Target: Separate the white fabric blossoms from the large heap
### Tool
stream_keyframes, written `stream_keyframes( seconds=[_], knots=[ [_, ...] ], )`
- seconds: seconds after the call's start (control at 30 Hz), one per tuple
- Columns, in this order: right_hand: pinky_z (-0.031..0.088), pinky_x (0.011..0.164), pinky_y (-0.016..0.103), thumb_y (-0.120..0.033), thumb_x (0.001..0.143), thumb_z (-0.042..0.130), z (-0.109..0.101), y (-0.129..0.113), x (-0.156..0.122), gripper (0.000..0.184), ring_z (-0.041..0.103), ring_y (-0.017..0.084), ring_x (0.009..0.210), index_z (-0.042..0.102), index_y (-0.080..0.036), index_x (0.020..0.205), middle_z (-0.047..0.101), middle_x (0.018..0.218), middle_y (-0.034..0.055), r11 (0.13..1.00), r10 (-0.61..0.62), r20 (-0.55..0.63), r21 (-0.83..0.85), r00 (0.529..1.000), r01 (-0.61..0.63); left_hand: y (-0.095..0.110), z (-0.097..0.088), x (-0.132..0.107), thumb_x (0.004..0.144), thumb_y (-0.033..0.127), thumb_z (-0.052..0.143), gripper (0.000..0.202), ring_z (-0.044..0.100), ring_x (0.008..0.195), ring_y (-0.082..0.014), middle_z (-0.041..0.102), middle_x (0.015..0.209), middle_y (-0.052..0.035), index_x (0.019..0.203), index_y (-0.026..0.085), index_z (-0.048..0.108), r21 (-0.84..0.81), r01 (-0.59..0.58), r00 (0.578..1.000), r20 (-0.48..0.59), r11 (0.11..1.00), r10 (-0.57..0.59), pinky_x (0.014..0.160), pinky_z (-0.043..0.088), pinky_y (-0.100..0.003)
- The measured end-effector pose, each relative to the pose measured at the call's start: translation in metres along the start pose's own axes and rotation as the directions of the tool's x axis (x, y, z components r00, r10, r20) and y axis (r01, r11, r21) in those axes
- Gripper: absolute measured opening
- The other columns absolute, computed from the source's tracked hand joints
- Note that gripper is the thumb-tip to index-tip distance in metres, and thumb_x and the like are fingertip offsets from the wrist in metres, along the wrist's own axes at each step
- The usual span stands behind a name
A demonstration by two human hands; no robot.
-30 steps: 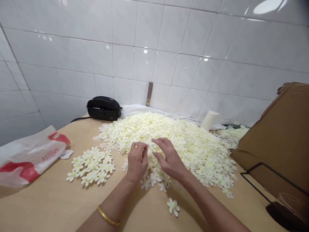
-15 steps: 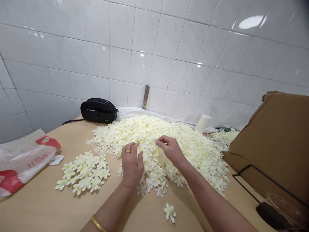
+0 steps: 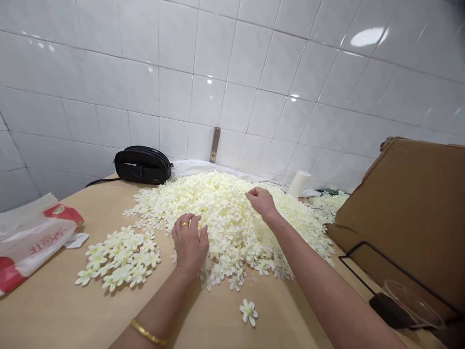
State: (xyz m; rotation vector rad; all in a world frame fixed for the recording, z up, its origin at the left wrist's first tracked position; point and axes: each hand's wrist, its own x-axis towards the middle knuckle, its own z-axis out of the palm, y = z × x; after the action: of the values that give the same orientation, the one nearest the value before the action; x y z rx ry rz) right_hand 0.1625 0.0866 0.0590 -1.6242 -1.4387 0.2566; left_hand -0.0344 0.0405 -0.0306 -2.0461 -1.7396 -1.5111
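Observation:
A big heap of cream fabric flowers covers the middle of the tan table. My left hand, with a gold ring, rests on the heap's near left edge, its fingers slightly curled and apart. My right hand reaches farther into the heap, fingers pinched together on the flowers near its top. A small flat group of flowers lies apart to the left. One single flower lies alone near the front.
A black pouch sits at the back by the tiled wall. A white and red plastic bag lies at the left. A brown cardboard box, a black wire frame and a clear plastic lid stand at the right. A white cylinder stands behind the heap.
My right hand has moved away from me, up onto the heap, and closed into a pinch. My left hand has stayed at the heap's near edge. The view has shifted right.

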Motion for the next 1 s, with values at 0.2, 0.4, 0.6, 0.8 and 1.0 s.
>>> stream_keyframes(
  seconds=[0.2, 0.4, 0.6, 0.8, 1.0],
  knots=[
    [0.037, 0.063, 0.026, -0.032, 0.073, 0.046, -0.025, 0.0, -0.072, 0.018, 0.05, 0.014, 0.068, 0.055, -0.017, 0.068, 0.057, 0.071, 0.0023, 0.993, -0.12, 0.024, -0.011, 0.992, 0.12, 0.004, 0.0, -0.001, 0.074, 0.023, 0.046, 0.025, 0.04, 0.103, -0.0274, 0.051, 0.102, -0.0109, 0.095, 0.016, 0.056, -0.004, 0.021, 0.998, 0.052, 1.0, -0.021, 0.084, 0.034, -0.043],
    [0.038, 0.067, 0.03, -0.027, 0.079, 0.043, -0.035, 0.011, -0.125, 0.02, 0.05, 0.017, 0.071, 0.055, -0.018, 0.065, 0.058, 0.069, 0.0031, 0.952, -0.276, 0.138, -0.096, 0.951, 0.29, 0.006, -0.002, -0.003, 0.073, 0.022, 0.045, 0.022, 0.04, 0.101, -0.0265, 0.052, 0.099, -0.0101, 0.091, 0.017, 0.057, -0.02, 0.007, 0.998, 0.067, 1.0, -0.006, 0.083, 0.034, -0.043],
    [0.039, 0.066, 0.032, -0.027, 0.081, 0.041, -0.034, 0.0, -0.118, 0.021, 0.051, 0.018, 0.072, 0.054, -0.019, 0.067, 0.058, 0.071, 0.004, 0.915, -0.376, 0.133, -0.102, 0.917, 0.39, 0.003, -0.005, -0.003, 0.072, 0.019, 0.046, 0.02, 0.042, 0.099, -0.0256, 0.052, 0.098, -0.0097, 0.089, 0.017, 0.057, -0.013, -0.013, 1.0, 0.0, 1.0, 0.013, 0.082, 0.036, -0.043],
    [0.041, 0.065, 0.031, -0.028, 0.083, 0.039, -0.034, 0.018, -0.159, 0.022, 0.051, 0.019, 0.073, 0.054, -0.02, 0.068, 0.057, 0.072, 0.0047, 0.941, -0.316, 0.2, -0.056, 0.927, 0.333, 0.001, -0.003, -0.003, 0.074, 0.02, 0.045, 0.02, 0.042, 0.098, -0.0256, 0.053, 0.096, -0.0098, 0.089, 0.017, 0.057, -0.012, -0.006, 1.0, 0.022, 1.0, 0.007, 0.082, 0.035, -0.042],
    [0.041, 0.072, 0.032, -0.024, 0.085, 0.036, -0.043, 0.035, -0.211, 0.021, 0.051, 0.019, 0.081, 0.057, -0.019, 0.082, 0.057, 0.081, 0.0054, 0.976, -0.193, 0.199, -0.066, 0.961, 0.209, 0.003, 0.0, -0.006, 0.073, 0.025, 0.047, 0.021, 0.041, 0.099, -0.0251, 0.052, 0.096, -0.0092, 0.089, 0.016, 0.058, -0.04, -0.026, 0.999, 0.038, 0.999, 0.028, 0.085, 0.033, -0.039]
  ],
)
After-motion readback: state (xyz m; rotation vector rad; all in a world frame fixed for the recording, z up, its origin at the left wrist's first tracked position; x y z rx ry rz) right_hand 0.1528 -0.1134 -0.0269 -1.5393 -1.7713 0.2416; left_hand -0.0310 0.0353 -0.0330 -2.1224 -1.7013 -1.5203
